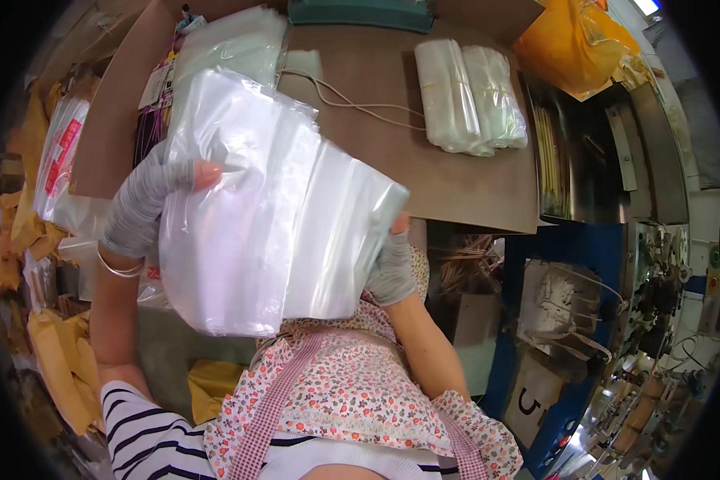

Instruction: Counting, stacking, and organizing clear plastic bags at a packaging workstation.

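A fanned stack of clear plastic bags point(240, 208) spreads between my two hands above the near edge of the table. My left hand point(156, 192), in a grey glove with the thumb tip bare, grips the stack's left side, thumb on top. On the right edge, my right hand point(392, 260) holds the bags from behind; most of its fingers are hidden by the plastic. Another pile of clear bags point(232, 40) lies on the table just beyond the stack. Two banded bundles of clear bags point(468, 96) rest farther right on the table.
The brown table point(360, 68) carries a loose cord point(348, 104) and a green tray point(360, 14) at the back. A metal box with sticks point(556, 160) stands at the right, below a yellow-orange bag point(580, 44). Machinery point(632, 400) fills the lower right; brown paper packages point(64, 372) lie left.
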Demonstrator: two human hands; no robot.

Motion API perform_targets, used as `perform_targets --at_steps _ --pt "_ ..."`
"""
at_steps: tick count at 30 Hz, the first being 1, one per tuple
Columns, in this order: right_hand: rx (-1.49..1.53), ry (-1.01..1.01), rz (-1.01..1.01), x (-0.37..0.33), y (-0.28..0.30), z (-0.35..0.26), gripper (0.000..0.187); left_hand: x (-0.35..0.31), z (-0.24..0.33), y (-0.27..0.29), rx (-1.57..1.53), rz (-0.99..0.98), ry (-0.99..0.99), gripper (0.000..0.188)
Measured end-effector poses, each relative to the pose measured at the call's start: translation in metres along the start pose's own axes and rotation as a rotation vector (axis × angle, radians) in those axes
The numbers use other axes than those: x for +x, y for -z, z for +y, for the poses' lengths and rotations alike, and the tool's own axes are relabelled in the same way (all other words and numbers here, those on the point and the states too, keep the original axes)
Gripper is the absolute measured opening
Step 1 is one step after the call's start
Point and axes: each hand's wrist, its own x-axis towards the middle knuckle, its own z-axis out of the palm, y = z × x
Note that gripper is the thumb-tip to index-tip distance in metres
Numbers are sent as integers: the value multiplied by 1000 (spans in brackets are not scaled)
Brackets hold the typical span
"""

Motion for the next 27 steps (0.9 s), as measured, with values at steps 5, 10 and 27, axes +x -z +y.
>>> perform_targets --at_steps 5,10,27 --pt "-423 -154 78 -11 -42 -8 63 -9 -29 -7 -245 34 16 42" --pt "-325 -180 214 -50 -102 -40 47 2 -115 -12 -624 -37 113 47" --pt "-1103 485 653 -129 -176 -52 37 47 -203 -111 -1468 -572 102 100"
